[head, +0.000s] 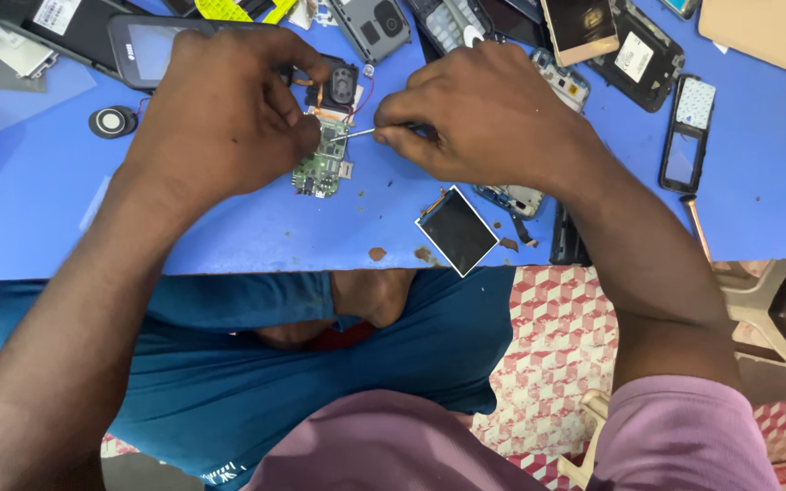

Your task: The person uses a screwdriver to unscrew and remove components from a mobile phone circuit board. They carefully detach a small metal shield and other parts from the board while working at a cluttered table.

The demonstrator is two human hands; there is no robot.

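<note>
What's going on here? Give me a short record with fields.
Surface: blue table
Left hand: pins a green circuit board to the table
Right hand: holds a thin metal tool, tip at the board
Nearby: small screen panel, round speaker, phone frame

Phone repair bench, probably a small shop or home setup: blue counter (229,227) littered with opened handsets (687,132), a bare circuit board (323,164), a loose display panel (457,230), a small speaker (113,121); patterned floor mat (557,336) below
</note>
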